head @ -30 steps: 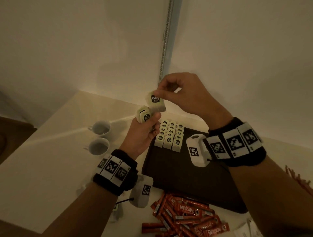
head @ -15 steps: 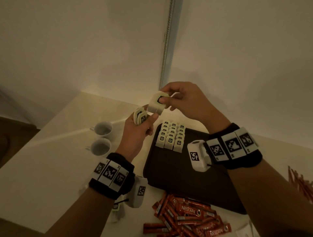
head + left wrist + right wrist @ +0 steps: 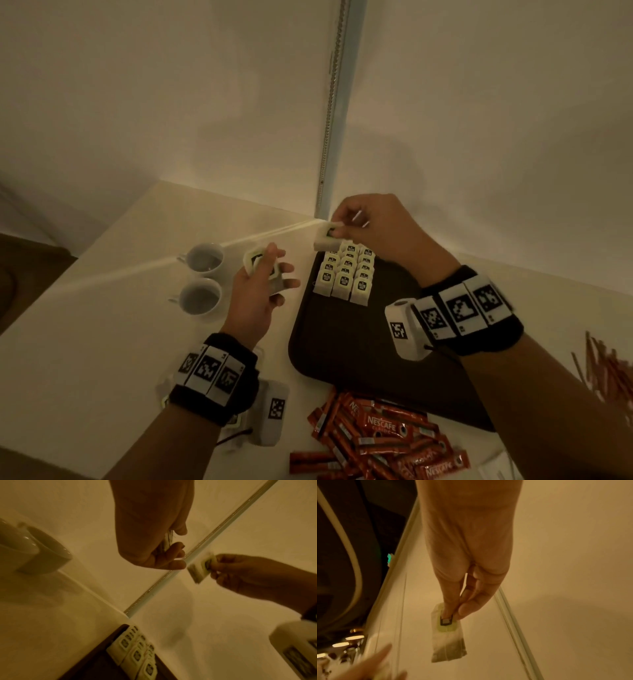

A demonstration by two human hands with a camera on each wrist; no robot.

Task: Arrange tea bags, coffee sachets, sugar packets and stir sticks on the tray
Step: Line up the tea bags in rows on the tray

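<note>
At the left, 2 white cups (image 3: 202,277) are standing on the counter (image 3: 85,325), and just beside them the left hand (image 3: 260,291) is grasping a small stack of spare tea bags (image 3: 255,262) between thumb and fingers, off the tray's left edge. Further right, the right hand (image 3: 373,222) is pinching a single tea bag (image 3: 327,236) by its tag end, letting it hang above the far left corner of the dark tray (image 3: 359,342), where 3 neat rows of laid tea bags (image 3: 347,275) are already sitting. The bag looks very light, soft and easy to tear, so the stiffer tag end is probably the safest hold. Red coffee sachets (image 3: 380,442) are lying below the tray, and stir sticks (image 3: 609,370) are running out of the picture at the far right. Sugar packets are not clearly showing; how many bags the left hand is carrying is hard to tell.
</note>
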